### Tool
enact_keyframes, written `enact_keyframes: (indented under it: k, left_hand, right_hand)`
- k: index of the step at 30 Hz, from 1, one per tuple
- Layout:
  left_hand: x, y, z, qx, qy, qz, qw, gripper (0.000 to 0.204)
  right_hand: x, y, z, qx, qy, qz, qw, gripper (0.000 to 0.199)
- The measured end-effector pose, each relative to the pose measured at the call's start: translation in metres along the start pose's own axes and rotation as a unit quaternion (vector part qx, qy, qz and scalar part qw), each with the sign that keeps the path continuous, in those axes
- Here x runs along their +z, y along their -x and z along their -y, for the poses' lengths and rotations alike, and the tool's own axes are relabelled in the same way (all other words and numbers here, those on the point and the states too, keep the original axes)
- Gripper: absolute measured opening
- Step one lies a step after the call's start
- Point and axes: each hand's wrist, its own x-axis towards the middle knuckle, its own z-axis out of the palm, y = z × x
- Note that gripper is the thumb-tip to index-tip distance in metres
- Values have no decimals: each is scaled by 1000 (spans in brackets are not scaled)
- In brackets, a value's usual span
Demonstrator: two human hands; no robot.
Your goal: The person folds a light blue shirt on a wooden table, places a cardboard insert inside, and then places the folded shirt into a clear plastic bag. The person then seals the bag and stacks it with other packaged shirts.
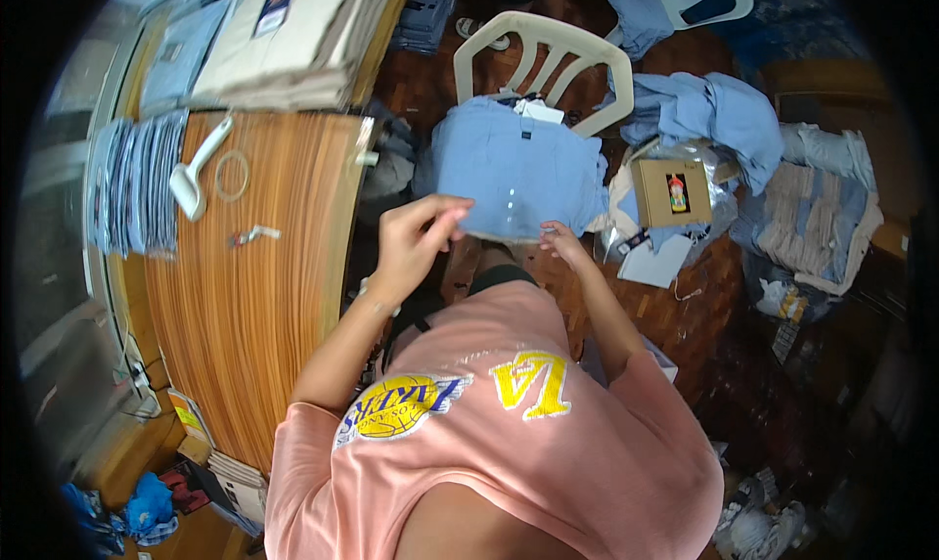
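The person stands between a wooden table (254,267) and a white plastic chair (543,46), both arms raised in front of the chest.

Left hand (416,242): fingers pinched together on the near left edge of a folded light-blue shirt (514,169). The shirt looks to be sleeved in a clear plastic bag, judging by the sheen along its lower edge, though the film is hard to make out.

Right hand (564,242): fingers curled narrowly at the near right corner of the same bundle, touching it. Whether it truly grips the film or only steadies it, I cannot tell.

Location of the shirt: resting over the seat of the chair, its near edge lifted between the two hands.

Step in hand, as I judge it: closing or smoothing the open end of the bag around the folded shirt.

Next move, as I judge it, calls for both hands to keep the edge level and draw the film evenly, so the fold inside is not disturbed.

Nearby: a stack of folded garments (293,37) at the far end of the table, a white handled tool (196,174) on the tabletop, a small cardboard box (670,193) and loose blue shirts (704,110) to the right.
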Motion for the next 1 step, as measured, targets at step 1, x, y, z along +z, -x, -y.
enact_keyframes:
  k: [1]
  left_hand:
    - [12,-30,-8,1,-7,14,1000,13]
  right_hand:
    - [-29,-58,-34,14,3,16,1000,43]
